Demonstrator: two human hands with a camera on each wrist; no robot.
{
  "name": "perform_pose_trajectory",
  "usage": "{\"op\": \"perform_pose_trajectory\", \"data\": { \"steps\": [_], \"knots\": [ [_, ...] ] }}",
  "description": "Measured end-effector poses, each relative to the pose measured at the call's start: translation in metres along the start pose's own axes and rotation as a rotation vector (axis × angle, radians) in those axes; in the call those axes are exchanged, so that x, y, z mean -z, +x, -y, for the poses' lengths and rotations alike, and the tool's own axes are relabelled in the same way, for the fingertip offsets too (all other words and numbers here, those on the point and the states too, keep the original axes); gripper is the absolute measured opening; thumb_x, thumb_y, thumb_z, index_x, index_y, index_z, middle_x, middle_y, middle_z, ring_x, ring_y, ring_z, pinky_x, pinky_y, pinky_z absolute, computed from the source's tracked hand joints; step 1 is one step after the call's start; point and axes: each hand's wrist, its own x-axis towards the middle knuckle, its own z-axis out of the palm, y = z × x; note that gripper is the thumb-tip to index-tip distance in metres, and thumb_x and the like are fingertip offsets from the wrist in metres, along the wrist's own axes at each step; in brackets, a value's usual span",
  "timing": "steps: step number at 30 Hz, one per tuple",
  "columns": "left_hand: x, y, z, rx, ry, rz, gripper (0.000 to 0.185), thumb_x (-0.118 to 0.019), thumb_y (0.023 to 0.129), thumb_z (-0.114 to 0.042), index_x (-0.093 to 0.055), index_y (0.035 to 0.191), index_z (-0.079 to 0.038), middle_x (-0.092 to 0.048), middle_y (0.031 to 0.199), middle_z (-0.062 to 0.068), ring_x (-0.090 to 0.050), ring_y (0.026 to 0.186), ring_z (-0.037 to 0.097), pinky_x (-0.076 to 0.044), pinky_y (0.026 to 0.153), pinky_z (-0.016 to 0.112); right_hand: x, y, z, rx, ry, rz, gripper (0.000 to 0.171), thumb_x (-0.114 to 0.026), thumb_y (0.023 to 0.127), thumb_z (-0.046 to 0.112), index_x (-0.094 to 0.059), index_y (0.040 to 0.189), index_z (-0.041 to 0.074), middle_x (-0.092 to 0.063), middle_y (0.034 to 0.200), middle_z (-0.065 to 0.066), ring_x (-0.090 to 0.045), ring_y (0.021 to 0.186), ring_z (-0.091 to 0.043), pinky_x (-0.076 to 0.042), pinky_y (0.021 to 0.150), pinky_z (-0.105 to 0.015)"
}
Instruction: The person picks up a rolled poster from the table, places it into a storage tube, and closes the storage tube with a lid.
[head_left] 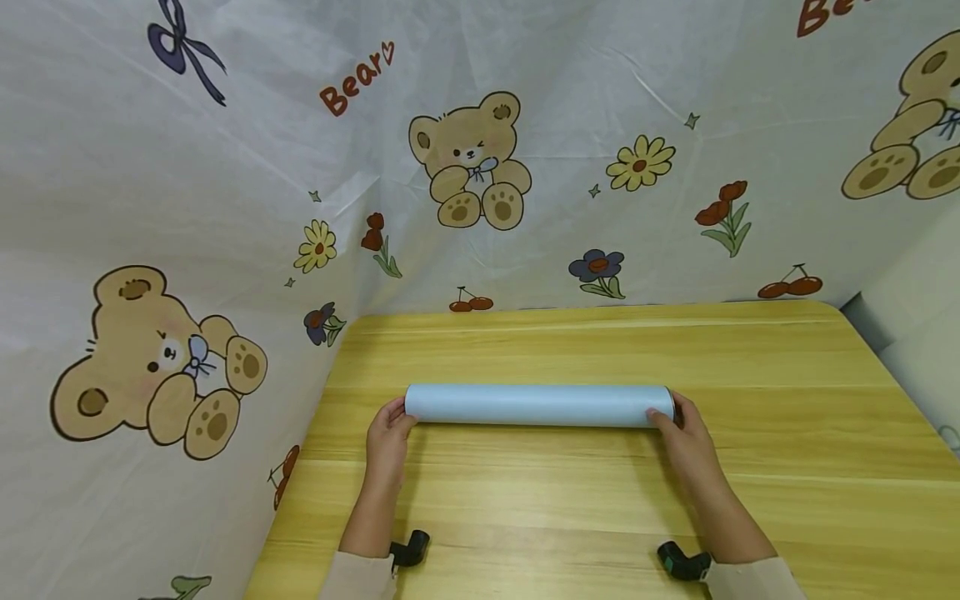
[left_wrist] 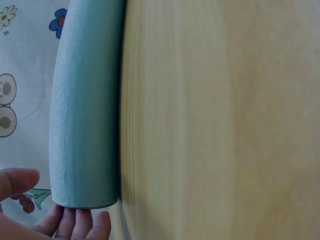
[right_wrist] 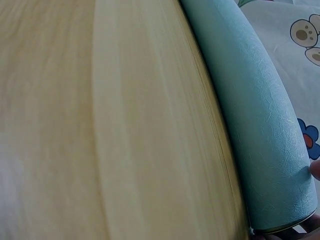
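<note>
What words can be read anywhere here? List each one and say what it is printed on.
"Bear" with a small heart, in red letters on the printed cloth behind the table.
"Be…", cut off by the top right edge, on the same cloth.
The blue roll shows no text.

The worktop [head_left: 787, 467] is yellow wood with a plain grain running side to side and a rounded far right corner. A pale blue roll [head_left: 537, 405] lies on it crosswise, about midway between the near and far edges, its long side flat against the wood. Its skin is finely creased, and both ends are cut square.
</note>
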Motion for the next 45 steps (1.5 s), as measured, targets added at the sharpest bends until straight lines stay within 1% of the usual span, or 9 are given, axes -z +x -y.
{"op": "perform_pose_trajectory", "data": {
  "steps": [3, 10, 16, 29, 32, 37, 40, 42, 45],
  "knots": [
    [0.0004, 0.0001, 0.0004, 0.004, -0.005, 0.005, 0.053, -0.055, 0.099, -0.004, -0.041, 0.149, 0.003, -0.045, 0.148, 0.021, -0.045, 0.138, 0.033, -0.036, 0.119, 0.045, 0.0008, -0.0002, 0.0004, -0.006, 0.008, 0.0, 0.081, -0.047, 0.105, 0.047, -0.009, 0.163, 0.005, -0.012, 0.17, -0.017, -0.015, 0.156, -0.038, -0.02, 0.126, -0.054],
    [0.0007, -0.0015, -0.0005, -0.004, 0.001, 0.025, 0.055, -0.054, 0.1, -0.006, -0.037, 0.152, 0.003, -0.042, 0.15, 0.023, -0.043, 0.139, 0.034, -0.034, 0.12, 0.047, 0.0015, -0.0019, 0.003, -0.011, 0.026, -0.014, 0.079, -0.048, 0.105, 0.045, -0.011, 0.163, 0.006, -0.015, 0.169, -0.016, -0.018, 0.156, -0.036, -0.022, 0.126, -0.053],
    [0.0002, -0.0016, -0.0012, 0.006, 0.002, 0.01, 0.053, -0.054, 0.1, -0.005, -0.04, 0.151, 0.002, -0.044, 0.149, 0.021, -0.045, 0.138, 0.032, -0.036, 0.119, 0.045, 0.0018, -0.0026, 0.0036, -0.013, 0.035, -0.012, 0.078, -0.048, 0.105, 0.044, -0.011, 0.163, 0.006, -0.016, 0.168, -0.016, -0.02, 0.155, -0.035, -0.023, 0.125, -0.052],
    [0.0001, -0.004, -0.002, -0.004, 0.016, 0.013, 0.05, -0.053, 0.1, -0.005, -0.042, 0.149, 0.002, -0.044, 0.15, 0.021, -0.045, 0.136, 0.033, -0.038, 0.117, 0.048, 0.0028, -0.0039, 0.002, -0.02, 0.055, 0.004, 0.078, -0.048, 0.105, 0.045, -0.01, 0.163, 0.008, -0.017, 0.169, -0.015, -0.021, 0.155, -0.033, -0.023, 0.125, -0.051],
    [0.0001, -0.0041, -0.0023, -0.004, 0.019, 0.015, 0.051, -0.052, 0.1, -0.005, -0.042, 0.149, 0.002, -0.045, 0.15, 0.021, -0.046, 0.136, 0.033, -0.038, 0.116, 0.047, 0.003, -0.0037, 0.0016, -0.019, 0.048, -0.004, 0.077, -0.048, 0.105, 0.044, -0.012, 0.163, 0.008, -0.019, 0.168, -0.015, -0.023, 0.154, -0.032, -0.026, 0.125, -0.047],
    [0.0008, -0.0026, -0.0015, 0.001, 0.026, 0.014, 0.051, -0.053, 0.1, -0.006, -0.043, 0.149, 0.0, -0.046, 0.149, 0.019, -0.047, 0.135, 0.031, -0.04, 0.114, 0.046, 0.0029, -0.0042, 0.0003, -0.017, 0.03, -0.012, 0.076, -0.048, 0.105, 0.045, -0.014, 0.163, 0.008, -0.022, 0.167, -0.015, -0.027, 0.153, -0.03, -0.034, 0.118, -0.032],
    [0.0017, -0.002, -0.0003, 0.004, 0.027, 0.014, 0.051, -0.054, 0.099, -0.006, -0.043, 0.149, -0.001, -0.047, 0.148, 0.018, -0.048, 0.134, 0.03, -0.041, 0.113, 0.044, 0.0032, -0.0042, -0.0011, -0.025, 0.022, -0.013, 0.076, -0.047, 0.105, 0.046, -0.014, 0.163, 0.009, -0.023, 0.166, -0.015, -0.028, 0.152, -0.03, -0.035, 0.114, -0.03],
    [0.002, -0.0026, 0.0, 0.002, 0.03, 0.014, 0.051, -0.054, 0.099, -0.006, -0.043, 0.149, -0.001, -0.047, 0.148, 0.018, -0.048, 0.133, 0.029, -0.041, 0.112, 0.044, 0.0034, -0.0032, -0.0023, -0.033, 0.023, -0.016, 0.075, -0.047, 0.105, 0.046, -0.014, 0.163, 0.01, -0.022, 0.167, -0.014, -0.028, 0.151, -0.029, -0.035, 0.114, -0.031],
    [0.0022, -0.004, 0.0, 0.003, 0.028, 0.017, 0.052, -0.054, 0.099, -0.006, -0.043, 0.15, -0.001, -0.046, 0.149, 0.017, -0.047, 0.134, 0.03, -0.04, 0.112, 0.045, 0.0034, -0.0026, -0.003, -0.033, 0.031, -0.022, 0.075, -0.047, 0.105, 0.045, -0.014, 0.163, 0.01, -0.022, 0.167, -0.014, -0.028, 0.151, -0.029, -0.036, 0.112, -0.028]
  ]
}}
